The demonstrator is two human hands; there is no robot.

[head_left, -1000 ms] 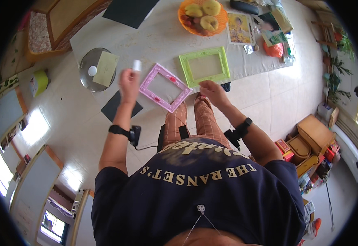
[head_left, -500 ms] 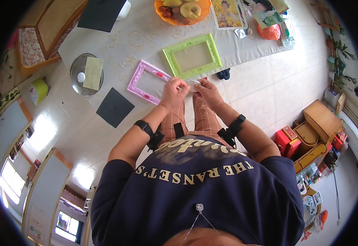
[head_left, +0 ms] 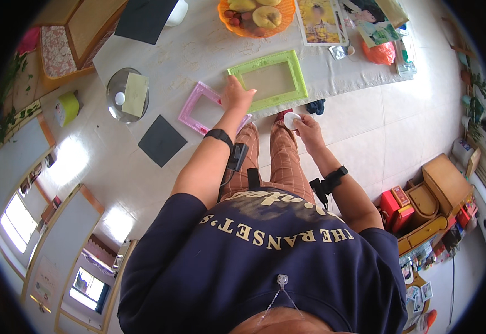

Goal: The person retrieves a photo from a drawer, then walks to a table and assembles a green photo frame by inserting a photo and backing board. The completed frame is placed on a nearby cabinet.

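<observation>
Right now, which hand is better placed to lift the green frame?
Likely the left hand: no object visible in it, and it overlaps the left side of the green frame, contact unclear. The right hand is occupied, pinching a round white item.

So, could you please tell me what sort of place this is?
It looks like a room in a home, perhaps a living or dining area: an orange fruit bowl sits on a cloth-covered table, a wooden-framed seat stands beside it, and leafy plants show at the right.

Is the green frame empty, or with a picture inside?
Apparently empty: the green frame shows a plain, pale opening, no picture.
</observation>
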